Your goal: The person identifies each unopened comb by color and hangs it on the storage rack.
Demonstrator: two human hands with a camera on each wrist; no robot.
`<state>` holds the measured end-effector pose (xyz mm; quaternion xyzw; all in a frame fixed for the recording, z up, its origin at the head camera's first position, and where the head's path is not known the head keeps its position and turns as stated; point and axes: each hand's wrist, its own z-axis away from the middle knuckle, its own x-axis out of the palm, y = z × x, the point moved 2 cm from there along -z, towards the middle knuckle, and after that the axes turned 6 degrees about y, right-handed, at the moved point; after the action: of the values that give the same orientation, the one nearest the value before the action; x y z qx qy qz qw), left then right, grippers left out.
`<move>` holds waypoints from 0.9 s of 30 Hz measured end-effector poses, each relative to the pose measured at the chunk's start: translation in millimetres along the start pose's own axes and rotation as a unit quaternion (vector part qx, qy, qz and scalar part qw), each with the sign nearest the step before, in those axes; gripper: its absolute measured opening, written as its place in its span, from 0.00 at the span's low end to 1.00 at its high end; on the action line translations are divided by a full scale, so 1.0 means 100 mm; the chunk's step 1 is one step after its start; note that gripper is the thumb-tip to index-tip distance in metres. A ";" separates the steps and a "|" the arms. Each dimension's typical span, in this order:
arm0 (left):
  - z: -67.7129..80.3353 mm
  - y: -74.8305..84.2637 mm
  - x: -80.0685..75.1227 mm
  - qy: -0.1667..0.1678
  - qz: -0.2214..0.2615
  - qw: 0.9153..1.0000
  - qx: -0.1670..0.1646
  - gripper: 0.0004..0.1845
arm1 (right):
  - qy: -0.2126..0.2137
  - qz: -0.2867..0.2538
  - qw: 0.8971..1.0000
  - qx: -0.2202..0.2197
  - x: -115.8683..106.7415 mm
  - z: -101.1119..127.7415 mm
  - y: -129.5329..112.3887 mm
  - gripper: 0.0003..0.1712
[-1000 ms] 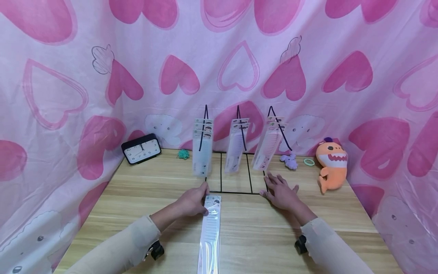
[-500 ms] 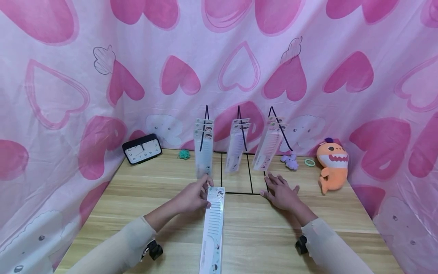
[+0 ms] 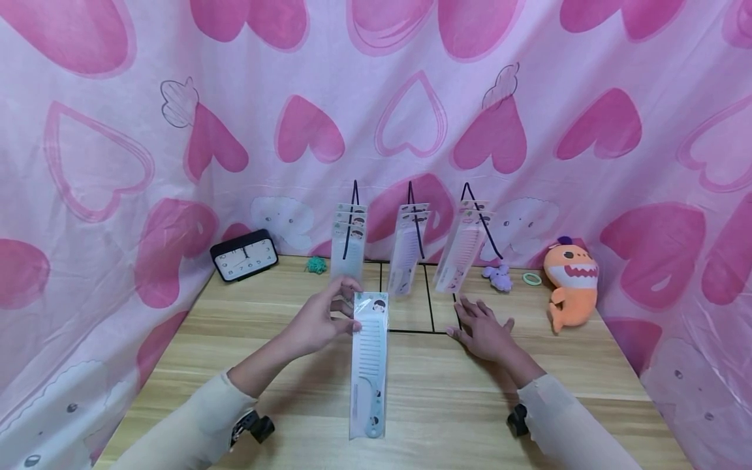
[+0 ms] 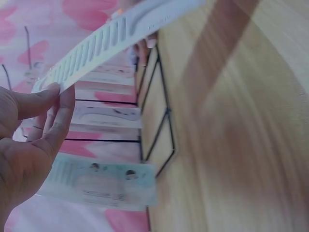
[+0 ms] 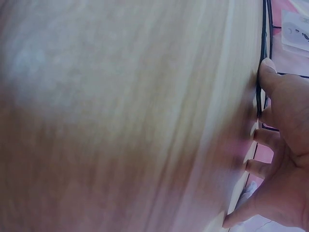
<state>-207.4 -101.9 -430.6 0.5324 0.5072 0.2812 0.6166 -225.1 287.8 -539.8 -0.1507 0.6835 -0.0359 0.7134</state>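
Note:
My left hand (image 3: 320,320) pinches the upper left edge of a packaged comb (image 3: 370,365), pale blue-green in a clear sleeve with a printed card top. The left wrist view shows thumb and fingertips on the comb's package (image 4: 101,46), its far end raised over the table. Behind it stands a black wire rack (image 3: 411,331) with three hooks. Packaged combs hang from each: blue-green ones (image 3: 349,251) on the left, lilac ones (image 3: 405,254) in the middle, pink ones (image 3: 461,251) on the right. My right hand (image 3: 483,329) rests with spread fingers on the rack's front right corner.
On the wooden table (image 3: 282,418), a black-framed clock (image 3: 243,256) and a green tangled item (image 3: 315,264) are left of the rack. To its right are a small purple toy (image 3: 498,277), a pale green ring (image 3: 531,279) and an orange shark plush (image 3: 570,284). A heart-print curtain (image 3: 411,111) hangs behind.
My left hand has lifted the packaged comb up and toward the rack, so its whole length now shows. The right hand has stayed on the rack's corner.

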 end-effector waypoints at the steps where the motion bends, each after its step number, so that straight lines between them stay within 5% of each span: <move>1: 0.01 0.03 -0.02 0.006 0.000 1.000 0.002 0.34 | 0.000 0.001 1.000 0.000 0.00 0.00 0.00 0.45; 9: 0.09 0.25 -0.14 0.053 -0.012 0.998 0.037 0.33 | 0.000 0.005 1.000 -0.002 0.01 -0.01 0.00 0.46; 17: 0.12 0.37 -0.26 0.117 0.014 0.986 0.117 0.33 | -0.003 -0.002 1.000 0.003 0.00 -0.01 0.00 0.46; 27: 0.10 0.38 -0.39 0.176 0.025 0.974 0.138 0.32 | -0.004 0.000 1.000 0.002 0.00 -0.01 0.01 0.46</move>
<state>-203.8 -129.2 -383.2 0.5669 0.6281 0.3132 0.4313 -225.9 288.5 -540.3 -0.1497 0.6804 -0.0365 0.7164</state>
